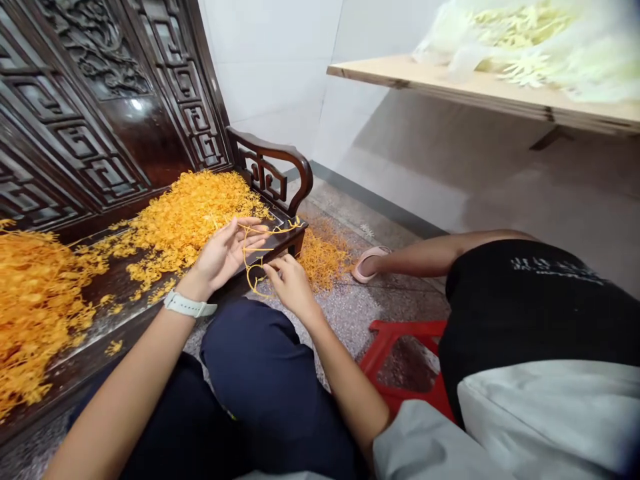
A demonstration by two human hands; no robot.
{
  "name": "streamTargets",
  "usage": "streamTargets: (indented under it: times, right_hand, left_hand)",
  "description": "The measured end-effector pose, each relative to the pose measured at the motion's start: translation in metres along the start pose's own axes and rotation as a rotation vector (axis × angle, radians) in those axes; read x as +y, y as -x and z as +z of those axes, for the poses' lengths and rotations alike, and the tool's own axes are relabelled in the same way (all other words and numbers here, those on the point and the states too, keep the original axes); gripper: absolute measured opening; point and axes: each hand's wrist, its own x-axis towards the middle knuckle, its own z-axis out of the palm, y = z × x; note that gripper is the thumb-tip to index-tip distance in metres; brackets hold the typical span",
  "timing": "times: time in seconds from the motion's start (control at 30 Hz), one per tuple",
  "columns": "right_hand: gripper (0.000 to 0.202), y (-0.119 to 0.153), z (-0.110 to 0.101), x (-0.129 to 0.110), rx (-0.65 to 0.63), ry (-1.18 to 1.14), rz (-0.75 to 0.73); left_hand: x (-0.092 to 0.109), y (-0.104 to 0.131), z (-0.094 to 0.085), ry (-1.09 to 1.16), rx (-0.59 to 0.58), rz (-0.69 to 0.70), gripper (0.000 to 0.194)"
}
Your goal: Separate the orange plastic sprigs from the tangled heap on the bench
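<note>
Carved bench (145, 137); orange strand (245, 253); blurred white lettering (555, 267)

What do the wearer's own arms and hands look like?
Left grip and right grip: human hands, no gloves. Left arm: no sleeve within the frame; a pale, whitish strap like a watch band at the wrist, any dial not visible. Right arm: nothing on the wrist, light grey sleeve higher up.
</note>
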Motion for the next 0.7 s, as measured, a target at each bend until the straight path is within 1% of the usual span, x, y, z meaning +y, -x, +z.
streamTargets:
  times: [0.07,0.13,0.2,0.27,0.33,0.37,0.43,0.5,0.53,0.6,0.63,0.7]
  right_hand:
    - [0.031,0.002,0.001,0.010,-0.023,-0.106,-0.034]
    - [0.035,0.006,0.004,0.015,-0.058,-0.324,-0.045]
    - [0.040,0.009,0.005,0.015,-0.147,-0.556,-0.026]
    - [0.039,0.011,0.002,0.013,-0.214,-0.677,-0.001]
    - [0.033,0.010,-0.007,0.015,-0.221,-0.710,-0.007]
    - [0.031,0.008,-0.013,0.019,-0.205,-0.735,-0.012]
    - [0.027,0.001,-0.026,0.037,-0.147,-0.856,-0.001]
    - [0.025,-0.009,-0.036,0.065,-0.046,-1.049,0.081]
    - [0.025,-0.016,-0.037,0.082,0.033,-1.140,0.180]
    - [0.024,-0.027,-0.030,0.117,0.198,-1.231,0.465]
    - [0.023,-0.030,-0.022,0.133,0.263,-1.212,0.621]
    - [0.026,-0.029,0.001,0.161,0.310,-1.116,0.843]
  left_hand:
    - [0.002,0.002,0.007,0.038,0.013,-0.035,0.033]
    - [0.001,0.002,0.013,0.062,0.027,-0.058,0.033]
    - [-0.001,0.001,0.018,0.057,0.049,-0.078,0.031]
    - [0.000,-0.002,0.019,0.002,0.050,-0.091,0.027]
    - [0.007,-0.003,0.015,-0.112,0.013,-0.105,0.021]
    - [0.013,-0.003,0.010,-0.192,-0.024,-0.130,0.023]
    - [0.027,-0.001,-0.005,-0.376,-0.112,-0.227,0.035]
    - [0.040,0.005,-0.028,-0.544,-0.184,-0.347,0.043]
    - [0.044,0.010,-0.041,-0.617,-0.214,-0.402,0.045]
    - [0.050,0.021,-0.070,-0.764,-0.280,-0.479,0.047]
    - [0.051,0.027,-0.085,-0.852,-0.326,-0.505,0.050]
    - [0.049,0.039,-0.115,-1.051,-0.415,-0.517,0.058]
